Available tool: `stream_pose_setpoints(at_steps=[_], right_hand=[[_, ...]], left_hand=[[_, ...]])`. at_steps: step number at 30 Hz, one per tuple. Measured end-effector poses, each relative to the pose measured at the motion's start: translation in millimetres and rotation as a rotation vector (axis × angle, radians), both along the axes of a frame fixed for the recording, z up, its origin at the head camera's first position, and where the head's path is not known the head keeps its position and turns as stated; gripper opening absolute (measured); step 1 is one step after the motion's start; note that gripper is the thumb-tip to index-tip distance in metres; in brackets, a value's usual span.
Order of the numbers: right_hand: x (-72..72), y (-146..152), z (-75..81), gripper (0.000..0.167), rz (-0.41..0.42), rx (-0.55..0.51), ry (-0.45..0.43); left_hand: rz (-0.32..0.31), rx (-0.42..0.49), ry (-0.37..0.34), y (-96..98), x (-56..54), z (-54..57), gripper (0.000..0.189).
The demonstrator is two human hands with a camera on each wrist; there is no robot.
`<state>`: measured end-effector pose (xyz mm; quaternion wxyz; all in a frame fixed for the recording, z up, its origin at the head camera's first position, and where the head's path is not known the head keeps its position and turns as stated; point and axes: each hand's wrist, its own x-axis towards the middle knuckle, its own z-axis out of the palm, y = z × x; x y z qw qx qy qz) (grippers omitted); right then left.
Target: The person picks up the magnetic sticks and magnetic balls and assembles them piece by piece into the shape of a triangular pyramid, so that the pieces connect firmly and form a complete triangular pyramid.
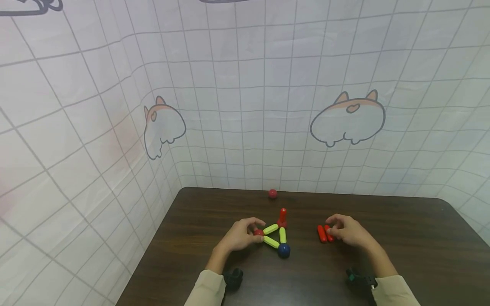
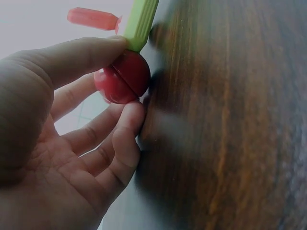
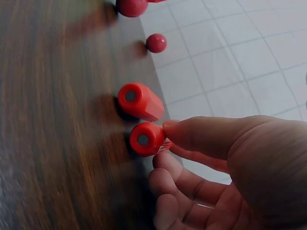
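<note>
A triangle of yellow-green magnetic rods lies on the table, joined at its corners by two red balls and a blue ball. My left hand holds the left corner's red ball between thumb and fingers. From the far corner's red ball, a red rod stands upright. On the right, two more red magnetic rods lie side by side, their grey end discs visible in the right wrist view. My right hand pinches the nearer-to-hand red rod; the other red rod lies beside it.
A loose red ball sits near the far edge of the dark wooden table. White grid-patterned cloth hangs behind the table and along its left side. Dark wrist devices show by both sleeves.
</note>
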<state>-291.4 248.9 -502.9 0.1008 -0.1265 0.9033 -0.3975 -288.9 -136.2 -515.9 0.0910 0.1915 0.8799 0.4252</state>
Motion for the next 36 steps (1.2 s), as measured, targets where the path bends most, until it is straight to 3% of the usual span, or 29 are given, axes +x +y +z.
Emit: stream_pose_setpoints(at_steps=[11,19,27,36], right_hand=[[0.1,5,0.3,0.045,-0.035,0.066,0.027],[-0.8,6,-0.7,0.04,-0.022,0.101,0.099],[-3.6,9,5.6,0.038,-0.018,-0.064,0.062],[0.7,-2,21.6,0.035,0.103,-0.216,0.143]], left_hand=[[0.01,0.003,-0.014,1.4,1.4,2.0,0.04],[0.009,0.003,-0.017,1.6,1.2,3.7,0.04],[0.012,0.009,-0.024,1.5,1.4,3.3,0.04],[0.019,0.012,-0.03,1.2,0.9,2.9,0.036]])
